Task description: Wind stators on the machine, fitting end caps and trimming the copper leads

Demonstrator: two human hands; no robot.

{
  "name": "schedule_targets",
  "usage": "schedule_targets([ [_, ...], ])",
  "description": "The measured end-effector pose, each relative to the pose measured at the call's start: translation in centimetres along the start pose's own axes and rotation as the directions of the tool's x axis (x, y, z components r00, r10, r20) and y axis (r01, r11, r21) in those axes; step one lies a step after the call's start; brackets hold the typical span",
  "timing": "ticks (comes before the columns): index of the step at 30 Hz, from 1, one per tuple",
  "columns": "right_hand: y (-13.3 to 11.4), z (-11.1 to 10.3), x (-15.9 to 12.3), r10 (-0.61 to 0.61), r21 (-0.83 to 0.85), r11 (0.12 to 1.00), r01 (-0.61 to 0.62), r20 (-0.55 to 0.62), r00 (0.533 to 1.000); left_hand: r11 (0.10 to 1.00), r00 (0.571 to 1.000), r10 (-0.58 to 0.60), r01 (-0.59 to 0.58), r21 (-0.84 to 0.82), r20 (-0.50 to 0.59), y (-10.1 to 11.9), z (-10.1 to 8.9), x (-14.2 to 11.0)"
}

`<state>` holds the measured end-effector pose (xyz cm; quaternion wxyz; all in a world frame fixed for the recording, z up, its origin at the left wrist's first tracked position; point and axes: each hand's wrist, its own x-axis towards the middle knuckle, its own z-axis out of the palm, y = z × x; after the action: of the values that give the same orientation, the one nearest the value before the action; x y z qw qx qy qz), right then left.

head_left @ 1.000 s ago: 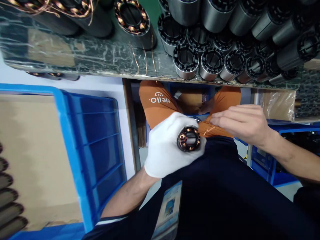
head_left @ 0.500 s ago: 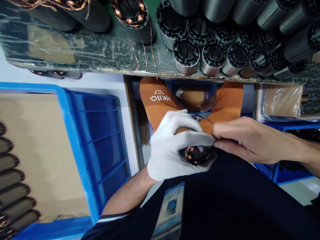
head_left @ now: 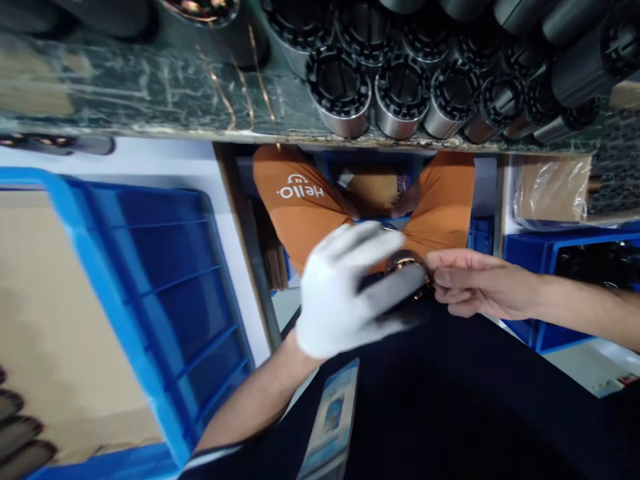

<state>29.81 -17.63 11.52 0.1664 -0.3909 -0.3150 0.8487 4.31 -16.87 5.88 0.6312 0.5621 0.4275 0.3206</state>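
My left hand (head_left: pixel 345 290), in a white glove, is blurred by motion, its fingers spread apart around a motor stator (head_left: pixel 411 261). The stator is a dark ring with copper windings showing at its end, partly hidden behind the gloved fingers. It is above my lap, tilted toward me. My bare right hand (head_left: pixel 465 280) is closed, thumb and curled fingers pinched at the stator's right rim. Whether a thin wire is also between those fingertips cannot be made out.
Several unwound stators (head_left: pixel 403 93) stand along the green bench (head_left: pixel 165 87). A wound stator (head_left: pixel 225 33) trails copper wires over its edge. At left a blue crate (head_left: pixel 120 313) holds cylinders on cardboard; another blue crate (head_left: pixel 530 267) stands at right.
The stator has shifted up and slightly right. My left fingers have loosened and spread from around it. My right fingers have curled in more at its rim. The view has shifted a little.
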Motion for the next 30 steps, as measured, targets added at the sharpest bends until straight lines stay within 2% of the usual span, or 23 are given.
schedule_targets([
  [1, -0.6, 0.1, 0.0, -0.056, -0.189, 0.98, 0.058, 0.013, 0.998, 1.0, 0.999, 0.018, -0.018, -0.007, 0.039, 0.1, 0.4, 0.5],
  [2, -1.3, 0.1, 0.1, -0.131, -0.423, 0.895, 0.141, 0.051, 0.99, 0.998, 0.993, 0.003, 0.005, -0.065, 0.117, 0.1, 0.8, 0.9],
  [4, -3.2, -0.1, -0.2, -0.246, -0.791, 0.523, 0.316, 0.216, 0.945, 0.954, 0.937, -0.102, 0.187, -0.234, 0.335, 0.3, 1.9, 1.3],
  [6, -5.0, -0.7, -0.8, -0.312, -0.891, 0.159, 0.425, 0.363, 0.878, 0.884, 0.844, -0.197, 0.373, -0.282, 0.499, 0.5, 2.6, 1.0],
  [7, -5.8, -1.1, -1.2, -0.337, -0.899, 0.058, 0.433, 0.391, 0.856, 0.898, 0.849, -0.214, 0.366, -0.246, 0.483, 0.5, 2.8, 0.8],
  [8, -6.3, -1.5, -1.7, -0.36, -0.915, 0.014, 0.404, 0.373, 0.855, 0.943, 0.894, -0.203, 0.289, -0.166, 0.4, 0.6, 2.7, 0.6],
  [9, -6.7, -1.8, -2.1, -0.376, -0.939, 0.032, 0.341, 0.305, 0.875, 0.985, 0.945, -0.145, 0.166, -0.047, 0.293, 0.7, 2.5, 0.6],
  [10, -6.9, -2.2, -2.5, -0.366, -0.956, 0.12, 0.269, 0.209, 0.907, 0.996, 0.978, -0.041, 0.025, 0.083, 0.206, 0.8, 2.3, 0.6],
  [11, -6.9, -2.5, -2.7, -0.302, -0.942, 0.272, 0.196, 0.11, 0.947, 0.975, 0.983, 0.081, -0.113, 0.193, 0.167, 1.0, 2.0, 0.8],
  [13, -6.1, -3.0, -2.6, -0.021, -0.758, 0.652, 0.025, 0.015, 1.0, 0.901, 0.938, 0.254, -0.318, 0.294, 0.236, 1.5, 1.6, 1.5],
  [14, -5.4, -3.2, -2.4, 0.138, -0.597, 0.798, -0.085, 0.044, 0.989, 0.876, 0.909, 0.296, -0.38, 0.295, 0.293, 1.8, 1.6, 2.0],
  [15, -4.5, -3.2, -2.1, 0.261, -0.434, 0.88, -0.192, 0.105, 0.96, 0.864, 0.885, 0.318, -0.419, 0.281, 0.34, 2.1, 1.6, 2.4],
  [16, -3.7, -3.2, -1.8, 0.325, -0.305, 0.914, -0.268, 0.153, 0.933, 0.862, 0.87, 0.326, -0.434, 0.261, 0.369, 2.4, 1.6, 2.7],
  [18, -2.3, -2.8, -1.2, 0.287, -0.222, 0.942, -0.252, 0.141, 0.947, 0.891, 0.891, 0.295, -0.388, 0.238, 0.346, 2.7, 1.9, 2.9],
  [20, -2.0, -2.3, -0.9, 0.082, -0.432, 0.901, -0.041, 0.077, 0.994, 0.953, 0.944, 0.154, -0.22, 0.208, 0.292, 2.5, 2.1, 2.6],
  [21, -2.2, -1.9, -0.9, -0.048, -0.595, 0.799, 0.089, 0.084, 0.995, 0.981, 0.95, 0.049, -0.103, 0.163, 0.308, 2.2, 2.1, 2.3],
  [22, -2.8, -1.7, -1.0, -0.166, -0.743, 0.639, 0.201, 0.122, 0.979, 0.995, 0.929, -0.047, 0.009, 0.102, 0.367, 2.0, 2.1, 2.0],
  [24, -4.4, -1.3, -1.3, -0.327, -0.899, 0.288, 0.331, 0.232, 0.916, 0.987, 0.856, -0.146, 0.159, 0.017, 0.495, 1.6, 2.1, 1.5],
  [25, -5.3, -1.3, -1.5, -0.364, -0.921, 0.176, 0.347, 0.267, 0.892, 0.988, 0.862, -0.144, 0.149, 0.028, 0.485, 1.5, 2.0, 1.3],
  [26, -6.1, -1.4, -1.7, -0.379, -0.934, 0.133, 0.332, 0.262, 0.888, 0.993, 0.903, -0.106, 0.076, 0.088, 0.416, 1.6, 1.8, 1.3],
  [27, -6.7, -1.7, -1.9, -0.363, -0.941, 0.16, 0.297, 0.224, 0.904, 0.981, 0.953, -0.029, -0.031, 0.193, 0.302, 1.8, 1.7, 1.3],
  [28, -7.1, -2.0, -2.0, -0.307, -0.936, 0.255, 0.241, 0.158, 0.938, 0.94, 0.974, 0.078, -0.143, 0.31, 0.212, 2.0, 1.5, 1.4],
  [30, -6.9, -2.6, -2.1, -0.052, -0.812, 0.581, 0.054, 0.029, 0.998, 0.806, 0.939, 0.292, -0.344, 0.482, 0.182, 2.6, 1.3, 1.8],
])
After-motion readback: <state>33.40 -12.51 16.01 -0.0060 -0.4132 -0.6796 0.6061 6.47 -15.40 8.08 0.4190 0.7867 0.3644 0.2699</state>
